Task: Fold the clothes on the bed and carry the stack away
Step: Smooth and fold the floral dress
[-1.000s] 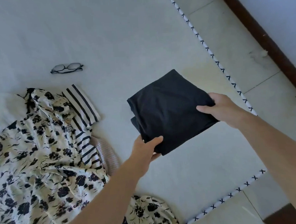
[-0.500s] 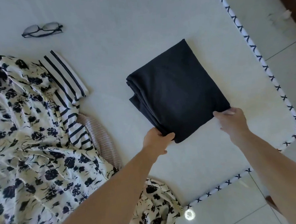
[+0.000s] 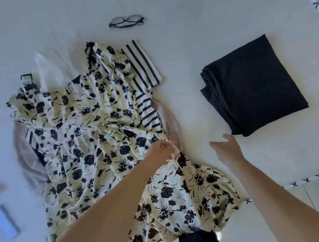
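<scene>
With the folded dark garment (image 3: 253,86) parked at two o'clock, the left hand (image 3: 161,152) pinches the floral dress (image 3: 93,135) mid-bed while the right hand (image 3: 225,149) hovers spread and empty, so next it likely needs a second grip to lift and spread the dress.

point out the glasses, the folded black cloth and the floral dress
glasses (image 3: 126,21): head view, on the bridge
black cloth (image 3: 253,86): head view, middle of its top face
floral dress (image 3: 93,135): head view, mid-fabric
</scene>
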